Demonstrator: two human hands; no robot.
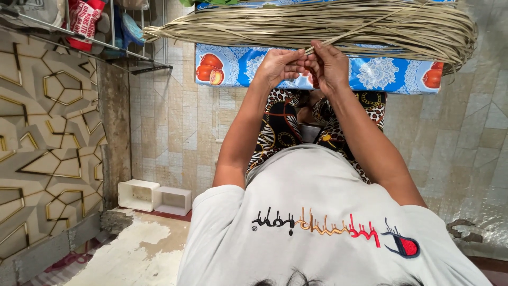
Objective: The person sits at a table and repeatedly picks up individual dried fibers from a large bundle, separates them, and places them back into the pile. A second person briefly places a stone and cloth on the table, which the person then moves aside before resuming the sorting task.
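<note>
Overhead, a long bundle of pale dried reed strips [317, 24] lies across a blue fruit-patterned cloth [381, 74]; both the left hand [279, 66] and right hand [329, 66] meet just below it, fingers closed, pinching one thin strip [344, 38] from the bundle

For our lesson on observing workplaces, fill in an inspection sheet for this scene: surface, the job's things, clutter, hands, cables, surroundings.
Surface: blue fruit-patterned cloth over a raised ledge, tiled floor below.
Job's things: bundle of dried straw-coloured strips lying across the cloth; one strip drawn out towards the hands.
Clutter: two white open boxes on the floor by the wall.
Hands: left hand and right hand meet, pinching the strip.
Cables: nothing seen.
Surroundings: geometric gold-lined wall panel; wire rack holding packets.
</note>
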